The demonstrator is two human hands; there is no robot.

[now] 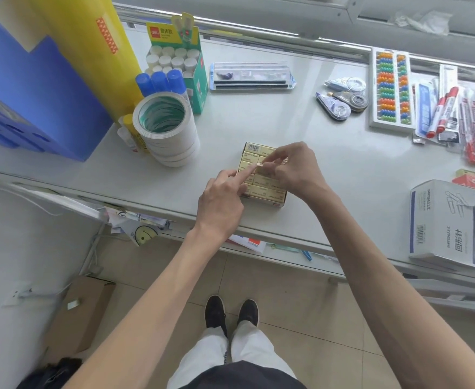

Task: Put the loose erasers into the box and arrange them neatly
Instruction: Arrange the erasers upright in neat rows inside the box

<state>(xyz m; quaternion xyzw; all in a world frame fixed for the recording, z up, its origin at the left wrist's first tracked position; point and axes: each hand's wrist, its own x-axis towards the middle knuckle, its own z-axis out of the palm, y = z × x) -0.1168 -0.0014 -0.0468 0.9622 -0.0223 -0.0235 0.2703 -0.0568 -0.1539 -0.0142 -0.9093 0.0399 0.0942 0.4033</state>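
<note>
- Pale grey tabletop [343, 164] under a window rail [258, 26], crowded with stationery: stack of tape rolls [166, 127] to the left, abacus [392, 88] and red markers [441, 110] to the right, paper-clip carton [446, 223] at the near right edge.
- Close to the front edge, between both hands: open box [264, 200] packed with yellow-wrapped erasers [251, 161] in neat rows, probably almost full.
- Risk 1, jamming: last piece forced at a tilt into a tight gap, wedged proud of its neighbours, flat top layer spoiled.
- Risk 2, levering: hard pressure on 1 end, far end tipped up, touching pieces lifted along with it.
- Risk 3, sliding: no palm bracing the box, so any sideways shove likely to carry it toward the nearby front edge.
- Risk 4, slipping: small smooth wrapper, light pinch, easy drop onto the tiled floor [301, 290] below.
- Right hand [295, 168]: closed in a pinch, thumb and fingertips around 1 loose eraser [261, 167], just over the middle rows; already seated on the layer beneath or not, hard to tell under the fingers.
- Left hand [222, 197]: index finger straight, tip against the near end of that same eraser; remaining fingers loosely curled, gripping nothing.
</note>
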